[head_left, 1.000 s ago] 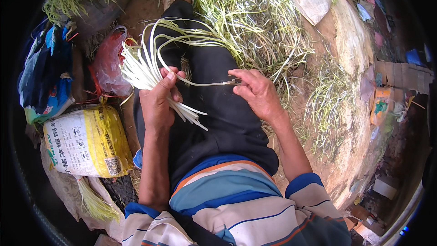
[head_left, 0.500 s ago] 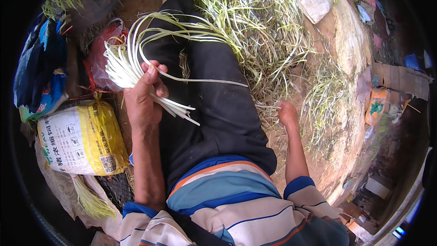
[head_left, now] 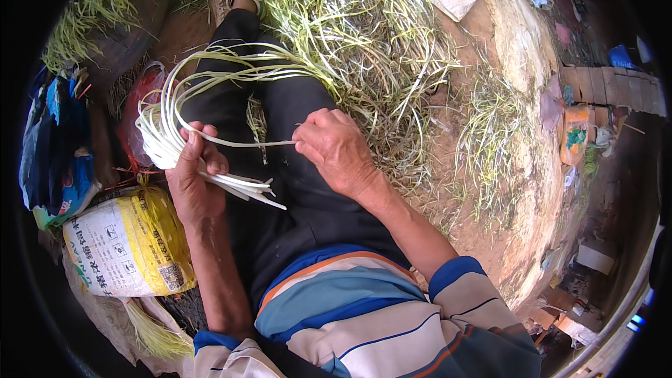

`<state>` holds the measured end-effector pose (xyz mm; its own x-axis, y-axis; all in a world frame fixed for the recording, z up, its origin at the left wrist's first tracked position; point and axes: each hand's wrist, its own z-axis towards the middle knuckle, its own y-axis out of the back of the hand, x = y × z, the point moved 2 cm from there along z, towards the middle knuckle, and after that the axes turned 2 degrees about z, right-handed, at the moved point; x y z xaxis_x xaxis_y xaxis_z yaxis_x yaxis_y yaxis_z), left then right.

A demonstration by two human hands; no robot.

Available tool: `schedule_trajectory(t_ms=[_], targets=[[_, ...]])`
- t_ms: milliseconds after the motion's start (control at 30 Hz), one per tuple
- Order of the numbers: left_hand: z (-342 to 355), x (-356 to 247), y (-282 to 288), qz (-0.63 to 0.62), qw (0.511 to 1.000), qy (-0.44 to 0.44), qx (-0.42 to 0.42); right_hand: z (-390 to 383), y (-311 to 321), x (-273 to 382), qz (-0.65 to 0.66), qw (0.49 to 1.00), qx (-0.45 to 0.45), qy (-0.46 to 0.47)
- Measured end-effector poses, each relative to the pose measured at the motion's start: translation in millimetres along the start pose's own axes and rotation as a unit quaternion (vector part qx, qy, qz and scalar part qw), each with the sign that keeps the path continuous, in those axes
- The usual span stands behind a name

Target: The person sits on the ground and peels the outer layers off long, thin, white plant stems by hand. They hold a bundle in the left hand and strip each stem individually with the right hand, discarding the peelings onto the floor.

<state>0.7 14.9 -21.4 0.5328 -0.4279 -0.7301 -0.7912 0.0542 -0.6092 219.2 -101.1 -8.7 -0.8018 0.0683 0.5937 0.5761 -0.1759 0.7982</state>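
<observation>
My left hand (head_left: pixel 198 166) is closed round a bunch of long white leafy stalks (head_left: pixel 159 129) that look like blanched chives. Their pale yellow-green tops arch over my knees toward the pile, and cut-looking white ends (head_left: pixel 248 187) stick out below my fingers. One stalk (head_left: pixel 245 144) stretches apart from the bunch to the right. My right hand (head_left: pixel 336 148) pinches its tip above my dark-trousered thigh; the fingertips themselves are partly turned away.
A large heap of green and dried stalks (head_left: pixel 364 42) lies beyond my legs, with loose scraps (head_left: pixel 497 147) on the earth to its right. At left are a white-and-yellow sack (head_left: pixel 129 241), a red plastic bag (head_left: pixel 140 108) and dark blue cloth (head_left: pixel 52 136). Another small bundle (head_left: pixel 157 329) lies below the sack.
My right hand has come from beside the heap on the right over to the bunch and taken hold of the outstretched stalk's end. My left hand keeps its hold.
</observation>
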Motion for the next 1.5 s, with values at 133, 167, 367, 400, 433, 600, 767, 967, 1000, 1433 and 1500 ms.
schedule_trajectory(t_ms=[133, 167, 367, 400, 433, 600, 767, 967, 1000, 1433, 1500], targets=[[-1, 3, -4, 0.013, 1.0, -0.005, 0.003, 2, -7, 8, 0.131, 0.991, -0.015, -0.039], [-2, 7, -6, 0.008, 1.0, -0.001, 0.01, 0, -10, 8, 0.185, 0.98, -0.002, -0.078], [-12, 43, -16, -0.008, 0.996, 0.054, 0.074, 8, -26, 11, 0.358, 0.926, -0.012, -0.123], [-13, 45, -15, -0.022, 0.995, 0.045, 0.088, 8, -28, 9, 0.393, 0.908, 0.002, -0.143], [-11, 45, -12, -0.034, 0.995, 0.055, 0.081, 9, -30, 6, 0.439, 0.879, 0.017, -0.183], [-4, 43, -5, -0.032, 0.994, 0.048, 0.09, 6, -25, -7, 0.522, 0.812, 0.019, -0.26], [-14, 53, -21, 0.084, 0.991, 0.048, 0.09, 11, -30, 17, 0.481, 0.855, 0.034, -0.19], [-11, 31, -19, 0.128, 0.99, 0.017, 0.055, 1, -15, 3, 0.452, 0.878, 0.051, -0.151], [-9, 25, -15, 0.122, 0.991, 0.019, 0.046, -4, -7, -11, 0.43, 0.891, 0.028, -0.142], [-3, 12, -6, -0.129, 0.983, 0.094, 0.086, -21, -2, -179, -0.042, 0.965, -0.057, -0.253], [-3, 21, -8, -0.143, 0.978, 0.129, 0.079, -16, -16, -179, -0.079, 0.968, -0.02, -0.238]])
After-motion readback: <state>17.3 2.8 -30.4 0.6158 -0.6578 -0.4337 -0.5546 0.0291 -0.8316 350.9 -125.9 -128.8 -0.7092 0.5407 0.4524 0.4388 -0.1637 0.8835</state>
